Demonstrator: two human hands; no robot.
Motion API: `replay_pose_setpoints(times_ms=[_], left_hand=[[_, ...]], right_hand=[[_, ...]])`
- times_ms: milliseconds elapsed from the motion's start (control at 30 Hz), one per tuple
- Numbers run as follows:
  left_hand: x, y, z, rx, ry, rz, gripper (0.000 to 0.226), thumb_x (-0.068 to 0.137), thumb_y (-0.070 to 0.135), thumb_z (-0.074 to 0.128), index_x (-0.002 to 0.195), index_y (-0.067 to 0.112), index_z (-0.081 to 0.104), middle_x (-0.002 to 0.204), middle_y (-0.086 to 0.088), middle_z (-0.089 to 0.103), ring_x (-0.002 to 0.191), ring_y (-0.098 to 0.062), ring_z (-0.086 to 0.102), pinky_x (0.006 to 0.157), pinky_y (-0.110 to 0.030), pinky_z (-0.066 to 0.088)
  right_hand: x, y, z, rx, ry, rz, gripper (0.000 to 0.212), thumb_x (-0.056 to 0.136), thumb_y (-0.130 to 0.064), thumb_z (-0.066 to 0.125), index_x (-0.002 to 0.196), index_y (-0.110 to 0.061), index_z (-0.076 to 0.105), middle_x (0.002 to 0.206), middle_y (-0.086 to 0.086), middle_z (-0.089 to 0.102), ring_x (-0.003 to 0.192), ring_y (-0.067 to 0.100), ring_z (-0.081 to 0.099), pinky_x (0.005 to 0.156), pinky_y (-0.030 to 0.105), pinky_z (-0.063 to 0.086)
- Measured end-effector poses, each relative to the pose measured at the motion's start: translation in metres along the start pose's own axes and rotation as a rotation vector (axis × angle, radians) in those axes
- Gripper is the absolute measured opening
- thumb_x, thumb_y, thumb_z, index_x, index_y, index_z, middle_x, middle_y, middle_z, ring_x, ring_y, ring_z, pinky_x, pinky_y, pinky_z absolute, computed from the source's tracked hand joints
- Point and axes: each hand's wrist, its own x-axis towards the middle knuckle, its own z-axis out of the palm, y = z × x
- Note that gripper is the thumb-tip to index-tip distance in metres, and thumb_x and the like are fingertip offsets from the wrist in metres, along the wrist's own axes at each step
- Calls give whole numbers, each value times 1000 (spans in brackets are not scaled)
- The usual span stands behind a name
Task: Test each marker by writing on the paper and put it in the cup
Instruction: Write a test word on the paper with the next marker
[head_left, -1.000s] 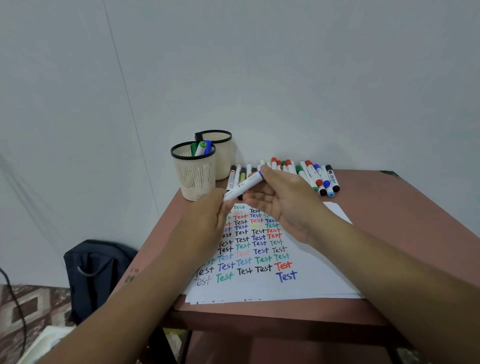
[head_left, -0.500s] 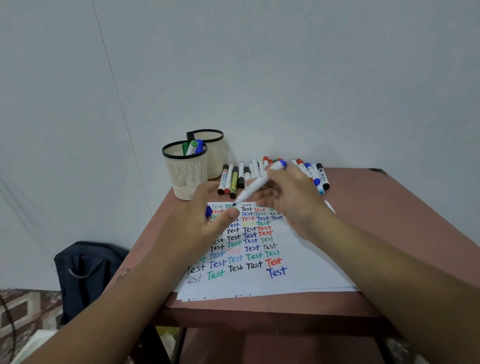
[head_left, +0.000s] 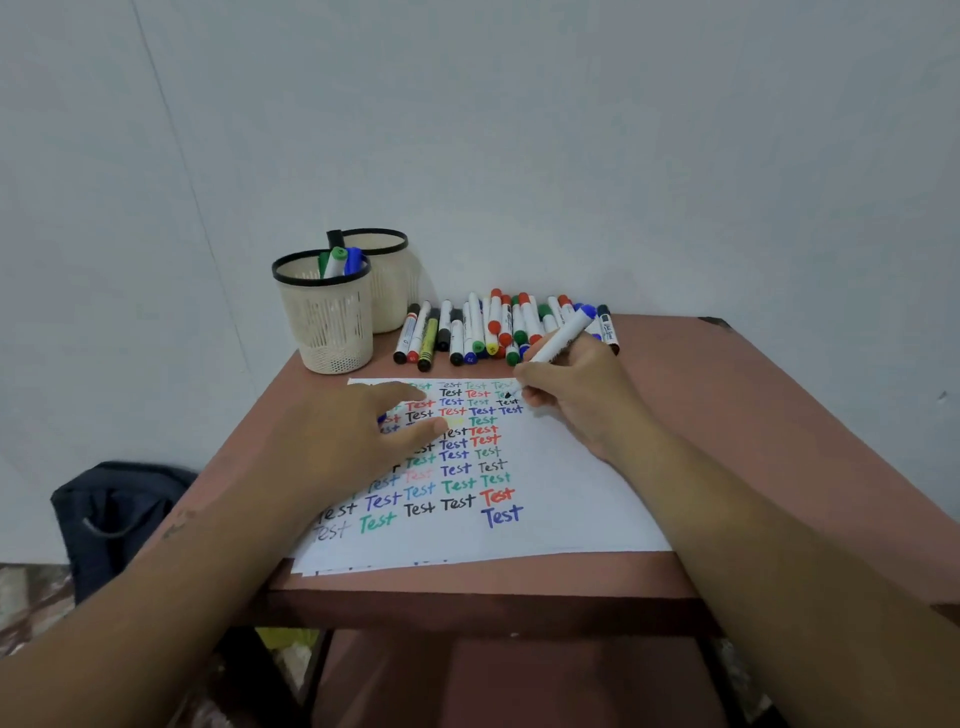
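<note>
Change: since the earlier frames the cap has come off the marker (head_left: 560, 340), and the right hand (head_left: 576, 400) has brought it down from mid-air to the sheet; the left hand (head_left: 358, 441) has dropped flat onto the paper (head_left: 550, 499).
Marker: white barrel, blue far end, dark tip touching the paper at its far edge, right of the rows of "Test"; it tilts up and away to the right.
Right hand: fingers curled round the marker low on the barrel, pinching it near the tip.
Left hand: rests on the left part of the paper, index finger and thumb stretched out and apart; a bit of blue shows under it, too hidden to identify.
Paper: white sheets stacked on the near middle of the table (head_left: 727, 415), covered with coloured "Test" words.
Loose markers (head_left: 488, 330): a row lying at the far edge, just beyond the paper.
Cup (head_left: 324, 317): cream mesh, black rim, far left, holding green and blue markers; a second cup (head_left: 389, 280) touches it behind.
Bag (head_left: 114, 514): dark, on the floor left of the table.
</note>
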Motion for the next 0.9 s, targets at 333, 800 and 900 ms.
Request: replay_pose_setpoints(times_ms=[333, 800, 900], left_hand=[[4, 0, 2, 45, -2, 6, 56, 82, 82, 46, 127, 52, 60, 71, 20, 48, 67, 0, 50, 56, -19, 32], [7, -2, 5, 46, -17, -1, 55, 83, 82, 45, 127, 52, 60, 71, 18, 52, 68, -2, 53, 56, -19, 35], [8, -4, 6, 45, -7, 1, 56, 82, 83, 45, 126, 52, 60, 71, 18, 52, 68, -2, 52, 56, -20, 35]], right_hand=[[-2, 4, 3, -123, -51, 11, 20, 89, -5, 77, 102, -4, 61, 80, 17, 68, 67, 28, 64, 74, 45, 59], [-4, 2, 2, -151, -65, 24, 17, 91, -4, 74, 103, -3, 62, 80, 17, 68, 65, 25, 63, 72, 42, 58], [-4, 3, 2, -141, -54, 15, 19, 91, -5, 75, 104, -3, 62, 80, 17, 69, 65, 25, 64, 73, 42, 59]])
